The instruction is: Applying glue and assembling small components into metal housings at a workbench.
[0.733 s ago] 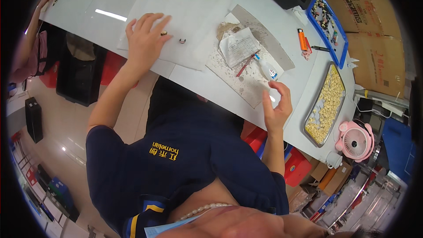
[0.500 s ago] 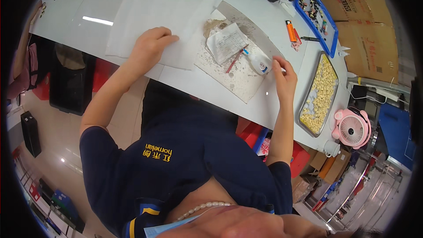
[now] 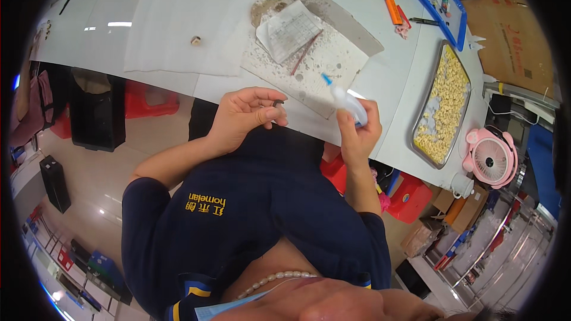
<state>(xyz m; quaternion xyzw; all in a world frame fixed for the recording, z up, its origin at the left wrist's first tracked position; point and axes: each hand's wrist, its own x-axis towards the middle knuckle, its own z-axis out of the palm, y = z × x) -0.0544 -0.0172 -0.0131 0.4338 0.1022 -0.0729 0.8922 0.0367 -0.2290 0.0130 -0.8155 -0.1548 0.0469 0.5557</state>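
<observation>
My left hand (image 3: 248, 111) is closed at the table's near edge, pinching a small dark piece (image 3: 278, 103) between thumb and fingertips; its exact kind is too small to tell. To its right, my right hand (image 3: 363, 132) is wrapped round a white squeeze bottle (image 3: 351, 107). The bottle is tilted, with its blue nozzle toward the stained cardboard (image 3: 333, 98). On that cardboard lie folded printed papers (image 3: 288, 31) and a thin reddish stick (image 3: 306, 53). A small brownish piece (image 3: 195, 40) rests on the white sheet (image 3: 178, 12) at the left.
On the right stand a metal tray of small yellowish pieces (image 3: 443, 104) and a blue tray of mixed small parts (image 3: 460, 30). An orange lighter (image 3: 392, 9) and a black pen (image 3: 424, 21) lie between. A pink fan (image 3: 491, 162) is beyond the table's right end.
My right hand has picked the squeeze bottle up off the cardboard. My left hand has drawn back from the white sheet and now pinches a small dark piece; a brownish piece shows on the sheet.
</observation>
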